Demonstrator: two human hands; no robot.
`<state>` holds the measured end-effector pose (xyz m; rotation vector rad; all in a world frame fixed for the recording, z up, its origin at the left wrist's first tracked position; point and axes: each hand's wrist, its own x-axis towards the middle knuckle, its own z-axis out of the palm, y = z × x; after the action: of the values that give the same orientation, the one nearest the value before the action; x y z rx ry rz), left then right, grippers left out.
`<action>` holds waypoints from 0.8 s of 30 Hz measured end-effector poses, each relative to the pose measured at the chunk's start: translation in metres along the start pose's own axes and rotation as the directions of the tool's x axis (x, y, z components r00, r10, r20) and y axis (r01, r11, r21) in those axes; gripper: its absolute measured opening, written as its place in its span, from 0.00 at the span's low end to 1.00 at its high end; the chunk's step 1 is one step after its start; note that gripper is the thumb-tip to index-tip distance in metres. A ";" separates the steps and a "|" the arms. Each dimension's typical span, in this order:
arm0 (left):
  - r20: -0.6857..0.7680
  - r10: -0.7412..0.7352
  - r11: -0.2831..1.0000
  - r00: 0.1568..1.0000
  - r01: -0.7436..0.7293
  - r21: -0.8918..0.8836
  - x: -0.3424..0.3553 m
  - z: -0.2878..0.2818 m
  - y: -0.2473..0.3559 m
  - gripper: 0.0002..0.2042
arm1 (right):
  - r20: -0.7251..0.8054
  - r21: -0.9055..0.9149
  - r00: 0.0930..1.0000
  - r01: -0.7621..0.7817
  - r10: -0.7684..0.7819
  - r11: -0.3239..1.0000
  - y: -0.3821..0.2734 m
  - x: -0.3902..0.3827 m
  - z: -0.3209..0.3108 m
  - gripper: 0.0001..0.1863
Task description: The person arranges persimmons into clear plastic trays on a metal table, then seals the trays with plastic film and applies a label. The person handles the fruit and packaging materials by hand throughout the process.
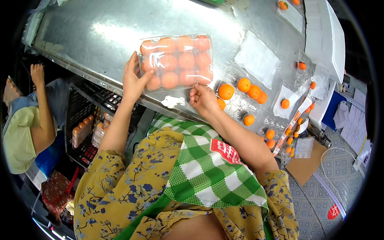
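In the head view, your left hand [134,82] gripped the left end of the fruit box [177,62], lying lengthwise left to right on the table [80,50] just beyond you, while your curled right hand [205,101] sat at its near edge, its hold unclear.

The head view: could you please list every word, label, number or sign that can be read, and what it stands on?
Wording is located here, not copied.
Apron: red patch, white lettering.
Papers: print too small to read.
Floor: red oval, marks too small to read.
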<state>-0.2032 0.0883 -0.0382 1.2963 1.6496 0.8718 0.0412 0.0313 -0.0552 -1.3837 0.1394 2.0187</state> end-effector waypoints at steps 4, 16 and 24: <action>0.109 -0.200 0.967 0.974 0.214 -0.137 0.000 -0.013 -0.015 0.26 | -0.043 -0.017 0.998 -0.051 0.050 0.999 -0.013 -0.015 0.017 0.08; 0.417 -0.476 0.862 0.774 0.505 0.047 0.017 -0.032 -0.014 0.06 | 0.064 -0.990 0.928 0.105 -0.368 0.092 -0.122 0.005 0.014 0.12; 0.434 -0.406 0.894 0.804 0.449 0.004 0.012 -0.034 -0.018 0.06 | 0.068 -0.979 0.963 0.114 -0.262 0.167 -0.125 0.024 0.005 0.10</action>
<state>-0.2431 0.0956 -0.0427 0.9036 1.4397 0.3534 0.1050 0.1405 -0.0394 -2.0891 -1.5449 1.7165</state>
